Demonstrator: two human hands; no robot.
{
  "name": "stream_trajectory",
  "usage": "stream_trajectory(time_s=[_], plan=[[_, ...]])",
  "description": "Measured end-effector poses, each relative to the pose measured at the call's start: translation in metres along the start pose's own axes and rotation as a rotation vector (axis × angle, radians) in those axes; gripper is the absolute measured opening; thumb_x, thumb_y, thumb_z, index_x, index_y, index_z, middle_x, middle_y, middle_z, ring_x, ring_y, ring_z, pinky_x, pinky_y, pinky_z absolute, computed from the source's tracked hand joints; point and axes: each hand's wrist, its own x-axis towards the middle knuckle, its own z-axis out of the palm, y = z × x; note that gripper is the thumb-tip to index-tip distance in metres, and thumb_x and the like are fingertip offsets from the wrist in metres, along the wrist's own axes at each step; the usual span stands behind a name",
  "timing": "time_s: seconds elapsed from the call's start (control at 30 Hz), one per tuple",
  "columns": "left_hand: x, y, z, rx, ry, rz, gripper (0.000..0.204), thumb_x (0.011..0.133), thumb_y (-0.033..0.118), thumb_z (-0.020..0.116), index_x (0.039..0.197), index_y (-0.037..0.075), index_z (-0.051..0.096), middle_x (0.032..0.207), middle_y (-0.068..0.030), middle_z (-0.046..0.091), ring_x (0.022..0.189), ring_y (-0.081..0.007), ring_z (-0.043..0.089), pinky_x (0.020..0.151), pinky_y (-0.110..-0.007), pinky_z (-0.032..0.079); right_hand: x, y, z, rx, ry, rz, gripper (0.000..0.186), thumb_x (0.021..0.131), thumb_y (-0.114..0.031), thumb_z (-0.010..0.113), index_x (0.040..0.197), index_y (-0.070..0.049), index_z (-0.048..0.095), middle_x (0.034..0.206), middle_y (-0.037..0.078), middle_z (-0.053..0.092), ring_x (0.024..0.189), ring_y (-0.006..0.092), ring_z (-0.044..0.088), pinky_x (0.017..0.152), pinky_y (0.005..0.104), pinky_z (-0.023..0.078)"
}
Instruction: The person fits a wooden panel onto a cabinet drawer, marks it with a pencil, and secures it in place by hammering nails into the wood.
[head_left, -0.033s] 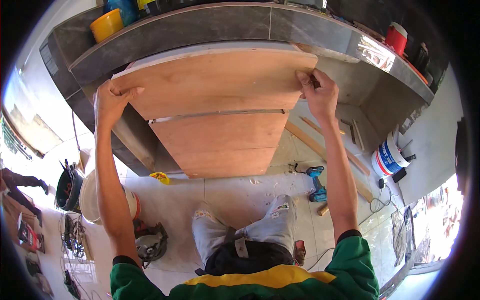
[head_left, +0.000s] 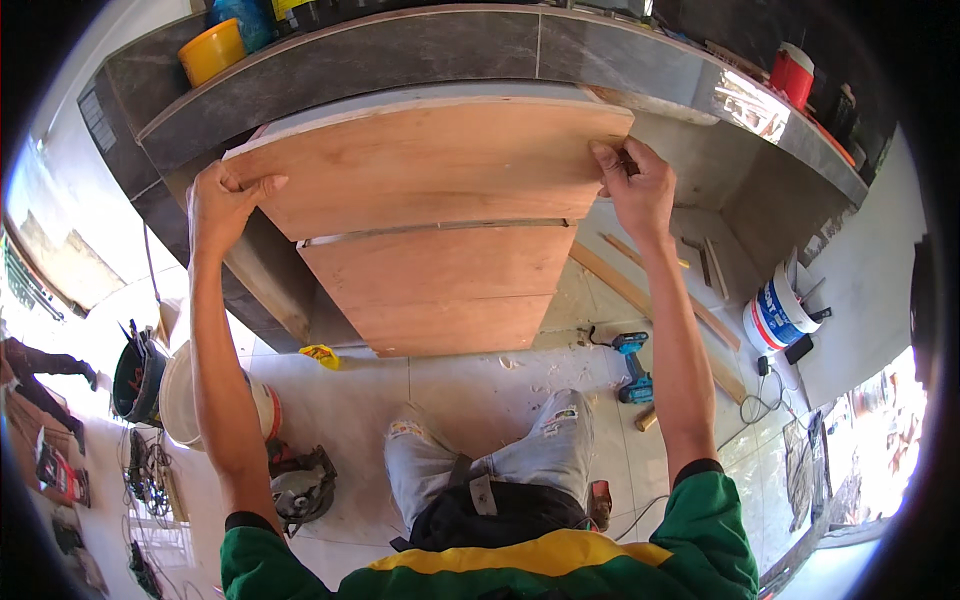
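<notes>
Item 1: top panel, plain reddish plywood, pale along its upper edge. Located just below the tiled front of the counter, across the upper part of the drawer stack. Held at both ends.

Item 2: left grip, narrow, on the panel's left end; thumb flat on the front face, the other fingers mostly hidden behind the edge.

Item 3: right grip, narrow, pinching the right end; thumb on the face, fingers curled round the side.

Item 4: middle panel and bottom panel, in place one above the other, a thin seam between them, no hand on either.

Condition of work: judged well advanced. Two lower fronts looked settled; the top one was in position or nearly so, with a dark gap showing beneath it. Whether it was fastened could not be told. Left, by appearance: squaring and fixing that panel; all faces were bare, without handles.

Item 5: on the floor, blue cordless drill, unheld; circular saw; wood strips, lying loose at right.
</notes>
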Motion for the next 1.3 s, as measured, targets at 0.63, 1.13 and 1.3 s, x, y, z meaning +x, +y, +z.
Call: stream_trajectory(time_s=[0.63,1.13,1.3], plan=[[0.006,-0.014,0.012,0.023,-0.041,0.011,0.058,0.059,0.046,0.092,0.060,0.008,0.049,0.054,-0.0014,0.052,0.051,-0.0112,0.050,0.048,-0.028,0.042,-0.002,0.010,0.012,0.002,-0.012,0.001,0.031,0.089,-0.027,0.072,0.086,0.003,0.065,0.063,0.007,0.058,0.048,0.0117,0.054,0.047,0.0289,0.043],[-0.012,-0.009,0.037,-0.052,0.132,-0.045,0.059,0.059,0.049,0.091,0.066,0.004,0.053,0.060,-0.0031,0.052,0.056,-0.0148,0.048,0.054,-0.032,0.044,-0.004,0.026,0.018,-0.060,-0.031,-0.002,0.031,0.084,-0.028,0.076,0.095,0.000,0.067,0.075,0.010,0.064,0.057,0.0154,0.057,0.058,0.0304,0.047],[-0.040,-0.015,0.066,-0.416,0.239,-0.087,0.051,0.075,0.040,0.084,0.093,-0.004,0.065,0.086,-0.0110,0.069,0.076,-0.0150,0.065,0.070,-0.031,0.053,-0.012,0.025,0.024,-0.299,0.036,-0.029,0.035,0.086,-0.030,0.074,0.103,0.000,0.067,0.077,0.007,0.067,0.067,0.0119,0.060,0.068,0.0280,0.049]])
